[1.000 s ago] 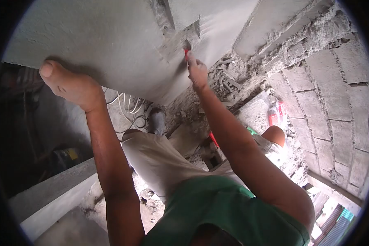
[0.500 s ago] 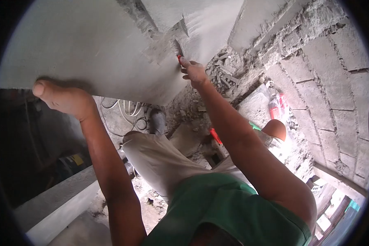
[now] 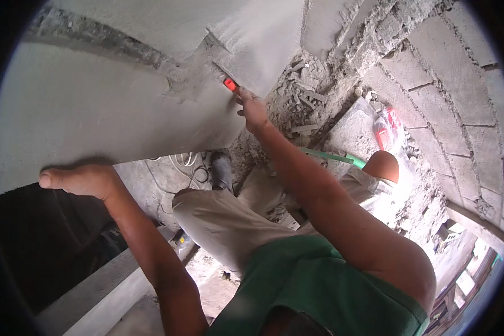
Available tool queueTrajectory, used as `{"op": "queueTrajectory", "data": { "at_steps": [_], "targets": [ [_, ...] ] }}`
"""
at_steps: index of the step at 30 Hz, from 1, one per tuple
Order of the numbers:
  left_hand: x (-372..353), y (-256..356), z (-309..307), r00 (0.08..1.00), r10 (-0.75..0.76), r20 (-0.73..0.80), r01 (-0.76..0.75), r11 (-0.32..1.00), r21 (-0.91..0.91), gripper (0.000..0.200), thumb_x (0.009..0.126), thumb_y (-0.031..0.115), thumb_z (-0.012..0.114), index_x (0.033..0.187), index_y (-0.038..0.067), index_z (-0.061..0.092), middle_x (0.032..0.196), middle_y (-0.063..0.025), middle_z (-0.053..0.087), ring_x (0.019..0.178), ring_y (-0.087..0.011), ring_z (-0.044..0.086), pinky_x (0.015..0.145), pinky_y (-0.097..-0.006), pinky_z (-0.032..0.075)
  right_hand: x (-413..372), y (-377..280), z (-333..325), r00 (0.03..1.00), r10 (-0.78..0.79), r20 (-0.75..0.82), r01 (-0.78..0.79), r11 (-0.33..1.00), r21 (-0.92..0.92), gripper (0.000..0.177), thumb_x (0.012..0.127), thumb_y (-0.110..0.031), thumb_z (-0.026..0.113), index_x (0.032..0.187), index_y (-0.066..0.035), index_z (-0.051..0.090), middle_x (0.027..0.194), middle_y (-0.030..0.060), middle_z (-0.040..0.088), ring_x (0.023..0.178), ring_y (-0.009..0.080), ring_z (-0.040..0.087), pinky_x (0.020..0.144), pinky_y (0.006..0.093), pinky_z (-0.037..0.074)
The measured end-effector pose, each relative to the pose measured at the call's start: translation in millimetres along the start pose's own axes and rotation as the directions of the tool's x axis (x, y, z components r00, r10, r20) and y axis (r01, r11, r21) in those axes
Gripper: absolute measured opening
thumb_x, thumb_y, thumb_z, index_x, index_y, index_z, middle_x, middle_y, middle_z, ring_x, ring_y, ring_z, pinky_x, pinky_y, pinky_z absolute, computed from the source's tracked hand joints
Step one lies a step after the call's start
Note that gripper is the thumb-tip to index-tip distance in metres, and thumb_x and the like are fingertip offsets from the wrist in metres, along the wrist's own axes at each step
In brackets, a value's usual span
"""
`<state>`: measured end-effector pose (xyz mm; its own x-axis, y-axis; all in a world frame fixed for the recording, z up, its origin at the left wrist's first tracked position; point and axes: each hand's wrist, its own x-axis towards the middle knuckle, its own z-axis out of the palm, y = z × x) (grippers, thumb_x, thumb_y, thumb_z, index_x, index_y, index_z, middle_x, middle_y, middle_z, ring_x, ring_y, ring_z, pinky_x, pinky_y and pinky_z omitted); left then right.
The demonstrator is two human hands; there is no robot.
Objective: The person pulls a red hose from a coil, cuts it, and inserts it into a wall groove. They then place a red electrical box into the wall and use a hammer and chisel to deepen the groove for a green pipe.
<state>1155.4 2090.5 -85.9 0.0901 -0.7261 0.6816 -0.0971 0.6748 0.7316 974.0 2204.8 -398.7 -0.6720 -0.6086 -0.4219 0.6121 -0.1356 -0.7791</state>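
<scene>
My right hand is closed around the red handle of a trowel. The trowel's thin blade, seen nearly edge-on, lies against the grey plastered wall, just beneath a rough, patchy area of plaster. On the left, my left hand rests at the wall's lower edge, thumb stretched out along it. Its other fingers are hidden.
Broken rubble lies at the wall's foot. Bare blockwork rises on the right, near a clear plastic bag with red items. A green hose passes behind my right arm. White cables lie below the wall.
The view has turned, showing more of the rough groove at upper left. My right hand and the trowel sit further left in view, with the trowel more slanted. My left hand stays at the edge.
</scene>
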Motion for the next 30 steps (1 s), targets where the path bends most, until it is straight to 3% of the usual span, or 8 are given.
{"op": "queueTrajectory", "data": {
  "at_steps": [3, 5, 8, 12, 21, 23, 26, 30],
  "targets": [
    [4, -4, -2, 1.000, 0.010, 0.026, -0.009, 0.999, -0.049, 0.099, 0.093, 0.076, 0.029, 0.148, -0.006, 0.025, 0.149, -0.0257, 0.030, 0.134, -0.0393, 0.035, 0.112, -0.0524, 0.030, 0, -9, 13, 0.988, 0.082, -0.130, -0.076, 0.996, 0.051, 0.042, 0.094, -0.041, 0.064, 0.119, -0.007, 0.063, 0.110, 0.0047, 0.066, 0.101, 0.0175, 0.058, 0.081, 0.0347, 0.046],
    [1, 1, 0, 1.000, -0.009, 0.024, 0.010, 0.999, -0.037, 0.098, 0.092, 0.077, 0.030, 0.150, -0.002, 0.025, 0.152, -0.0257, 0.027, 0.136, -0.0396, 0.033, 0.112, -0.0533, 0.030, -2, -11, 21, 0.980, -0.002, -0.200, 0.038, 0.983, 0.177, 0.023, 0.088, -0.027, 0.075, 0.095, -0.006, 0.067, 0.080, -0.0036, 0.060, 0.066, 0.0073, 0.050, 0.060, 0.0217, 0.040],
    [-4, 10, 7, 1.000, 0.019, 0.020, -0.019, 1.000, -0.018, 0.100, 0.090, 0.080, 0.031, 0.151, 0.000, 0.025, 0.152, -0.0252, 0.026, 0.136, -0.0401, 0.033, 0.112, -0.0543, 0.031, 16, 11, 35, 0.920, -0.096, -0.381, 0.207, 0.942, 0.265, 0.022, 0.085, -0.023, 0.077, 0.090, -0.004, 0.068, 0.078, -0.0025, 0.060, 0.068, 0.0069, 0.050, 0.059, 0.0238, 0.040],
    [-7, 8, 7, 1.000, -0.001, 0.021, 0.002, 1.000, -0.011, 0.105, 0.087, 0.083, 0.031, 0.151, 0.000, 0.024, 0.152, -0.0246, 0.025, 0.137, -0.0408, 0.032, 0.112, -0.0560, 0.030, 10, 2, 37, 0.890, -0.039, -0.454, 0.124, 0.979, 0.159, 0.021, 0.086, -0.023, 0.075, 0.085, -0.002, 0.069, 0.075, -0.0020, 0.060, 0.069, 0.0073, 0.051, 0.062, 0.0251, 0.042],
    [2, -5, 0, 0.998, 0.008, 0.064, -0.007, 1.000, -0.030, 0.107, 0.086, 0.084, 0.031, 0.151, -0.001, 0.022, 0.153, -0.0240, 0.023, 0.138, -0.0413, 0.029, 0.113, -0.0565, 0.028, 5, 8, 38, 0.917, -0.138, -0.374, 0.179, 0.981, 0.075, 0.026, 0.093, -0.019, 0.065, 0.106, 0.003, 0.072, 0.086, 0.0026, 0.065, 0.083, 0.0121, 0.057, 0.077, 0.0277, 0.046],
    [2, -5, -2, 0.998, -0.002, 0.057, 0.004, 0.999, -0.038, 0.106, 0.087, 0.083, 0.031, 0.150, -0.001, 0.023, 0.152, -0.0239, 0.025, 0.137, -0.0413, 0.029, 0.113, -0.0558, 0.027, 15, 31, 30, 0.933, -0.252, -0.255, 0.274, 0.960, 0.054, 0.030, 0.095, -0.016, 0.061, 0.119, 0.002, 0.068, 0.104, 0.0046, 0.067, 0.096, 0.0118, 0.058, 0.086, 0.0262, 0.045],
    [-2, -1, 3, 1.000, -0.015, 0.026, 0.016, 0.998, -0.067, 0.104, 0.088, 0.082, 0.031, 0.149, -0.002, 0.025, 0.151, -0.0236, 0.027, 0.135, -0.0403, 0.030, 0.113, -0.0538, 0.026, 9, 32, 23, 0.982, -0.062, -0.181, 0.086, 0.988, 0.129, 0.036, 0.096, -0.013, 0.058, 0.129, 0.000, 0.062, 0.117, 0.0045, 0.065, 0.104, 0.0115, 0.056, 0.091, 0.0251, 0.043],
    [1, 0, 1, 0.999, 0.015, 0.034, -0.012, 0.998, -0.066, 0.102, 0.089, 0.081, 0.031, 0.149, -0.002, 0.027, 0.150, -0.0235, 0.029, 0.134, -0.0388, 0.032, 0.113, -0.0522, 0.026, 3, 23, 18, 0.992, -0.086, -0.089, 0.097, 0.986, 0.134, 0.038, 0.096, -0.012, 0.056, 0.132, -0.001, 0.061, 0.116, 0.0040, 0.065, 0.103, 0.0118, 0.056, 0.092, 0.0257, 0.043]
  ]
}}
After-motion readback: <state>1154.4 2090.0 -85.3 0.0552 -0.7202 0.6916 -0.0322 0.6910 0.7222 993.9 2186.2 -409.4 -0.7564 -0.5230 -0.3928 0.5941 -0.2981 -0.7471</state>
